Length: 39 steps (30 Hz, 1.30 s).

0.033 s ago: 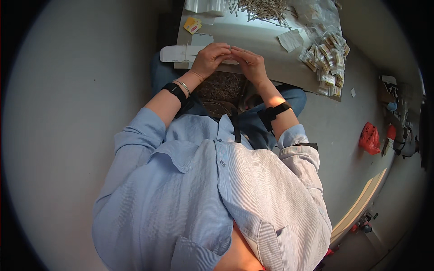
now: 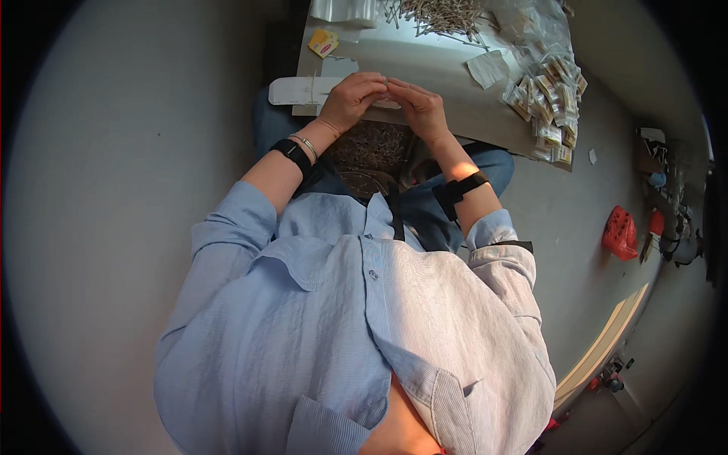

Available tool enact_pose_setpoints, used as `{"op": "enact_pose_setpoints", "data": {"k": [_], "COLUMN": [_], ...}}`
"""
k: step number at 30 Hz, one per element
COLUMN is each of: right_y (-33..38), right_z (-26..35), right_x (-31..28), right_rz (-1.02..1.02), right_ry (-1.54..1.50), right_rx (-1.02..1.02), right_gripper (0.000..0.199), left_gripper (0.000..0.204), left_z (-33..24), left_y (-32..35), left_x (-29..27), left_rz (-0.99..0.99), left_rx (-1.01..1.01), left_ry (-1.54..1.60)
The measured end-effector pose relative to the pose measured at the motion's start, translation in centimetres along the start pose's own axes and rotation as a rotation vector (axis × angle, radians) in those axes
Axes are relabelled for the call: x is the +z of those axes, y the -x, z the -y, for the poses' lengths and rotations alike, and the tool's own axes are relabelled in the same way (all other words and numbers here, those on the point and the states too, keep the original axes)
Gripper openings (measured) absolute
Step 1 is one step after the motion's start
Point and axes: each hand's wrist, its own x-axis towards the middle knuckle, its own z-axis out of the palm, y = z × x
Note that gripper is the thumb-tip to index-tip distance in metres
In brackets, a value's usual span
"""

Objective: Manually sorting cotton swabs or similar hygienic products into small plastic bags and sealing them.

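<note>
My left hand (image 2: 353, 100) and my right hand (image 2: 422, 108) meet at the fingertips above the table's near edge. Both have their fingers pressed together, and whatever they pinch is too small or too covered to name. A pale, shiny scrap (image 2: 388, 103) shows just under the fingers. Beside my left hand, a long white card strip (image 2: 292, 90) with a band around it lies along the edge, partly covered by that hand. Behind it rests a pale grey sheet (image 2: 340, 67). Further back is a small yellow packet (image 2: 323, 43).
Loose thin sticks (image 2: 444, 15) lie heaped at the table's far side. Clear plastic sleeves (image 2: 345, 10) sit far left. Filled small bags (image 2: 550, 102) pile up at the right edge, near a crumpled white paper (image 2: 487, 68). A red bag (image 2: 620, 232) stands on the floor.
</note>
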Motion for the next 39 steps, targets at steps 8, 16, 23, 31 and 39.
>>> {"op": "enact_pose_setpoints", "data": {"k": [8,16,23,31,39], "right_y": [-0.8,0.7,0.6,0.4,0.8], "right_z": [-0.6,-0.8,-0.5,-0.2,0.7], "right_x": [-0.8,-0.5,-0.7,-1.4,-1.4], "right_rz": [0.060,0.038,0.054,0.070,0.098], "right_ry": [0.555,0.660,0.707,0.826,0.787], "right_rx": [-0.418,-0.412,-0.394,-0.412,-0.371], "right_gripper": [0.040,0.037,0.039,0.038,0.036], "left_gripper": [0.017,0.018,0.019,0.029,0.025], "left_z": [-0.3,-0.9,-0.8,-1.1,-1.2], "left_y": [-0.7,0.0,0.1,1.1,0.5], "left_x": [-0.7,-0.2,-0.1,0.2,-0.1], "left_rz": [0.052,-0.007,0.002,0.048,0.050], "left_rx": [0.177,0.255,0.251,0.204,0.136], "left_ry": [-0.372,-0.485,-0.536,-0.668,-0.462]}}
